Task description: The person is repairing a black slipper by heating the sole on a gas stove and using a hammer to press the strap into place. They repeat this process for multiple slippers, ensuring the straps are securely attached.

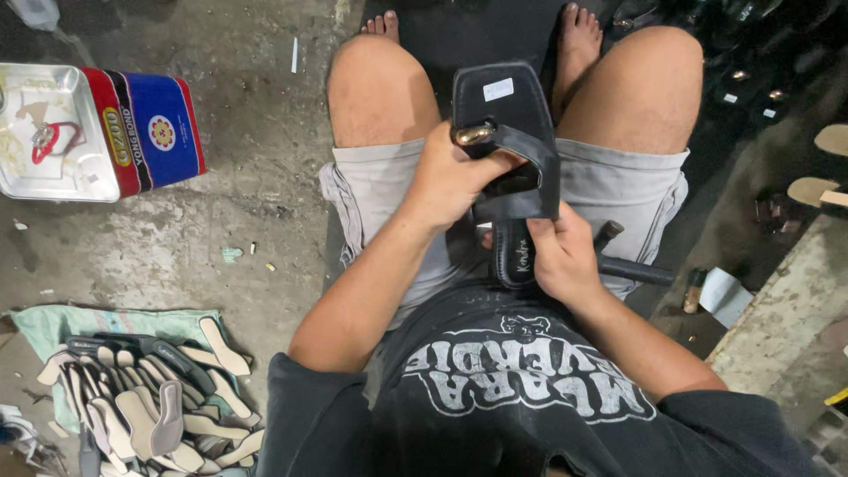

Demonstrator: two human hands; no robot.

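Note:
A black sandal (505,115) with a wide strap and a gold buckle rests over my lap, sole end pointing away from me. My left hand (450,177) grips its strap beside the buckle. My right hand (558,256) clasps the heel end of the sandal from below and also has a dark tool handle (636,269) under its fingers, sticking out to the right. I sit with bare knees apart, in grey shorts and a black printed shirt.
An open metal tin (79,132) with a red and blue side stands on the concrete floor at far left. A pile of pale and dark insoles (150,402) lies on a green cloth at lower left. More black sandals (751,79) fill the upper right.

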